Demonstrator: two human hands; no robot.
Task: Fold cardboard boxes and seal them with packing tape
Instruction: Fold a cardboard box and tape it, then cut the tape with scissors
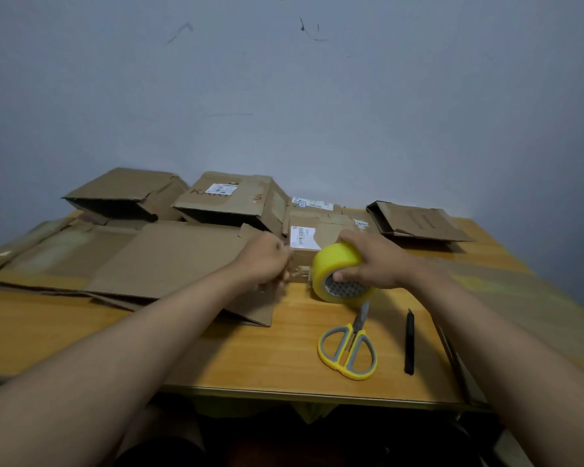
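My right hand (373, 261) grips a yellow roll of packing tape (338, 276), thumb in its core, held just above the table. My left hand (267, 261) pinches the clear free end of the tape (297, 274), stretched a short way left of the roll. Behind both hands stands a small cardboard box (321, 239) with a white label. A large flattened cardboard sheet (169, 261) lies under my left forearm.
Yellow-and-grey scissors (348, 348) and a black pen-like knife (409, 342) lie on the wooden table (250, 358) near the front. Several folded and flattened boxes (230, 200) line the back by the wall. Another cardboard sheet (520, 298) lies under my right arm.
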